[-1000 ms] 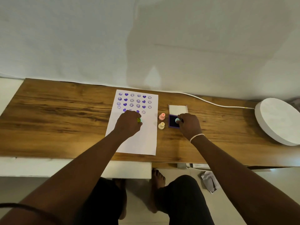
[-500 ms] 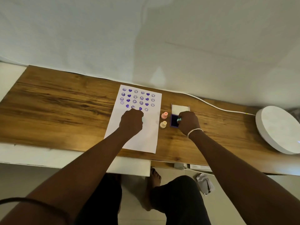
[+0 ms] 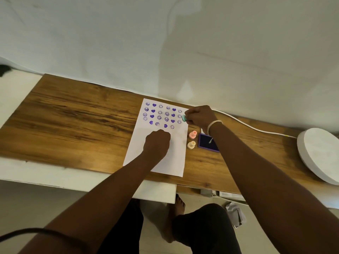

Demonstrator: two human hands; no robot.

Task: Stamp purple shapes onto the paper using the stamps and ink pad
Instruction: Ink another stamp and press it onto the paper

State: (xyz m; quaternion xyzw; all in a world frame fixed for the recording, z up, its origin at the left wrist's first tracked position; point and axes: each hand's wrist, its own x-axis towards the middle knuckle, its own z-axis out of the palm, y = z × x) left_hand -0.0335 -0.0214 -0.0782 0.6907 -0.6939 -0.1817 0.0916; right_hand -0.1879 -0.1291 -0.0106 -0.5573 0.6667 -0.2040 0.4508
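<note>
Head view of a wooden desk (image 3: 77,125) against a pale wall. A white paper (image 3: 174,153) lies upright on the desk, its upper part filled with rows of purple stamped marks (image 3: 162,115), hearts and smiling faces; the lower part is bare.

Right hand (image 3: 200,116): at the paper's 2 o'clock corner, fingers closed around a teal stamp (image 3: 184,117). The stamp protrudes from the fingertips (image 3: 189,114) toward 9 o'clock, over the right-hand column of marks. Whether its face touches the sheet cannot be told. A pale band (image 3: 213,124) circles the wrist.

Left hand (image 3: 157,142): curled into a fist at the middle of the paper, just at 6 o'clock of the lowest row of marks, knuckles resting on the sheet. Whether anything is enclosed in the fist cannot be told.

Just off the paper's right edge, at 3 o'clock of the left hand, stand two loose stamps: a pink stamp (image 3: 193,134) and, at its 6 o'clock, a cream stamp (image 3: 191,145); they are near each other but apart. Beside them at 3 o'clock lies the purple ink pad (image 3: 207,143), open, partly crossed by the right forearm.

A white cable (image 3: 247,125) runs along the desk's far edge. A white round disc (image 3: 321,154) sits at the desk's right end.
</note>
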